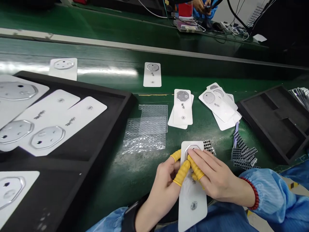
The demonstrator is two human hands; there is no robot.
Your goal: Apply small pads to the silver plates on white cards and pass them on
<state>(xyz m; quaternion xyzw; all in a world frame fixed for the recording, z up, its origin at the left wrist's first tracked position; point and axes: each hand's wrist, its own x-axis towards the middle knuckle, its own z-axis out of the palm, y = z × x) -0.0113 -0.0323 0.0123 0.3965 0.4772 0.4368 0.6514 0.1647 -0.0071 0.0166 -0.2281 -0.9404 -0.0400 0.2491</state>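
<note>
Holding white cards [55, 112] | black foam tray [126, 106] | hands [212, 174] on another card [193, 209]

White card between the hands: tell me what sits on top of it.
On the card, an octagonal silver disc shows only at its rim; the yellow finger cots, left hand and right hand cover the rest.

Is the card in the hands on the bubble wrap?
No, the bubble wrap lies apart, left of the white card held by the left hand and right hand.
</note>
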